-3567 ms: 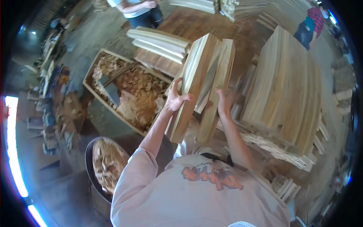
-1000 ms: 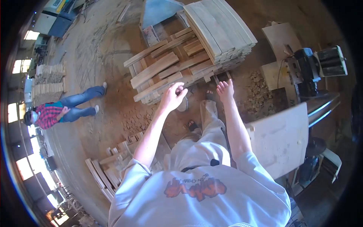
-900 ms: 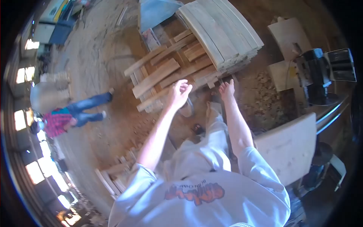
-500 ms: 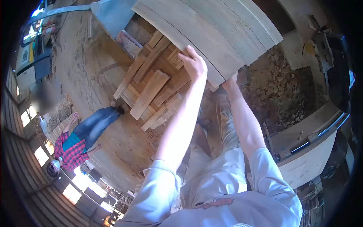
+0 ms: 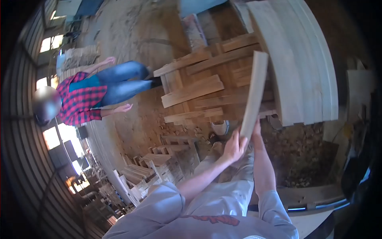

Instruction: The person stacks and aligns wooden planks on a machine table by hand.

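Note:
A pale wooden board (image 5: 256, 85) is held upright-slanting in front of me, with its lower end between my hands. My left hand (image 5: 235, 147) has its fingers wrapped round the near end from the left. My right hand (image 5: 256, 129) is at the same end on the right side, partly hidden by the board; its fingers are mostly out of sight. Right of the board lies a stack of long pale planks (image 5: 298, 63). To the left, loose brown boards (image 5: 195, 91) lie crosswise on a low pile.
A co-worker in a checked shirt (image 5: 81, 95) walks at the left. Wood offcuts (image 5: 298, 159) cover the ground at the right. Stacked lumber (image 5: 139, 173) stands at the lower left. A machine edge (image 5: 310, 195) is beside me at the lower right.
My hands have left the plank stack and moved down, now with a single board between them. The view has turned, and the co-worker appears larger and nearer.

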{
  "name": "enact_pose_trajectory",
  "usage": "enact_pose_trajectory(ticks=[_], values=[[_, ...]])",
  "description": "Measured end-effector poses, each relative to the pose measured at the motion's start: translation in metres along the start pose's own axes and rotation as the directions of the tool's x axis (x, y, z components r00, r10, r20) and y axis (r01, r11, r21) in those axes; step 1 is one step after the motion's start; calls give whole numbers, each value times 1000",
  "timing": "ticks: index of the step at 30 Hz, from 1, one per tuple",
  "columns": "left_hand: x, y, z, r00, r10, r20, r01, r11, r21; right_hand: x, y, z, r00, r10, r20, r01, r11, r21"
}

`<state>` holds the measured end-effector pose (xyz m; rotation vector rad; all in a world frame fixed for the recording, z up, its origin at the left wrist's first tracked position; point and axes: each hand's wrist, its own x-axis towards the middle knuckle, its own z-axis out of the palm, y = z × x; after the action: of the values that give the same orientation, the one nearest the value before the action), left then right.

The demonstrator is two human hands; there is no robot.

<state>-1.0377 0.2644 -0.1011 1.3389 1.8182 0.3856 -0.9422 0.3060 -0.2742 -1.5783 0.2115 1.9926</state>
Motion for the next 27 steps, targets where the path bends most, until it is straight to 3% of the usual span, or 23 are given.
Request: enact_pose_trajectory(ticks=[2, 8, 11, 13, 20, 22, 23, 27], values=[[-16, 0, -7, 991, 128, -49, -128, 992, -13, 14, -12, 8, 999, -34, 36, 30, 995, 100], [-71, -13, -14, 998, 39, -53, -39, 999, 0, -18, 20, -3, 995, -99, 24, 97, 991, 91], [-122, -26, -36, 987, 138, -88, -137, 990, 16, -71, 64, -31, 991, -129, -26, 131, 988, 77], [-159, -26, -70, 947, 311, -87, -305, 949, 77, -120, 92, -50, 985, -163, -63, 167, 983, 74], [-256, -49, -185, 855, 518, 17, -518, 854, 38, -287, 204, -92, 915, -366, -171, 386, 917, 100], [-280, -46, -221, 784, 612, 104, -620, 770, 148, -328, 225, -96, 877, -443, -187, 464, 882, 81], [-294, -36, -236, 813, 566, 139, -583, 783, 217, -345, 231, -95, 857, -481, -184, 499, 864, 67], [-346, -4, -250, 711, 702, 37, -697, 698, 164, -398, 253, -75, 775, -614, -149, 626, 778, 54]])
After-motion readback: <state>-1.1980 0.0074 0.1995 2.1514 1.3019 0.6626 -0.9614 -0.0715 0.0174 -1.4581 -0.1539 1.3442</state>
